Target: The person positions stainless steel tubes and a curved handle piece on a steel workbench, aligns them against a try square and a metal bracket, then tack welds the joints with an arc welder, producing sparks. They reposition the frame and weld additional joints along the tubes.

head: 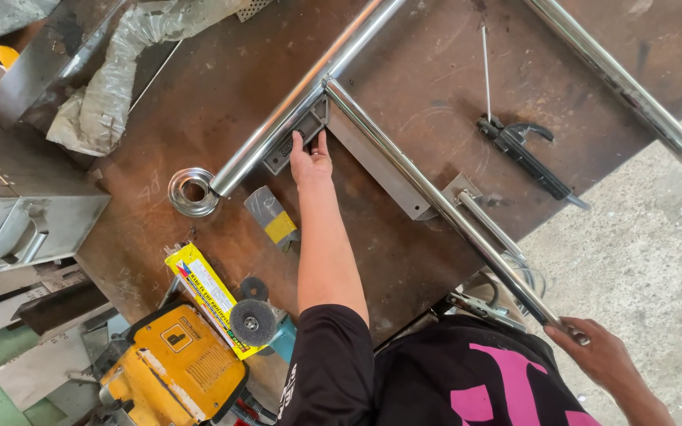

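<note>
Far left: grey metal boxes (33,225) sit off the edge of the rusty brown worktop (222,87); a crumpled plastic sheet (112,87) lies above them
Low left: a yellow power tool (175,367) rests below the worktop's edge; beside it a yellow packet (207,296) with a grinder disc (252,322) on its end
Ring: a shiny round flange (192,192) lies flat on the worktop, just at the lower end of the long polished tube (301,99)
Scraper: a small flat tool with a yellow band (271,217) lies between the flange and the forearm
Left hand: the left hand (310,160) is stretched out palm down; fingers close together, tips on the grey angle bracket (297,134) tucked in the corner where the tubes meet; pressing rather than pinching
Cross tube: a second polished tube (436,205) runs from that joint down to the right, past a flat grey bar (380,170), out over the worktop's edge
Clamp: black locking pliers (526,158) lie apart on the worktop, a thin rod (485,67) above them
Right hand: the right hand (593,351) is off the worktop, over the concrete floor (641,237); fingers curled round the cross tube's free end, gripping it
Top right: another polished tube (633,95) slants across the corner
</note>
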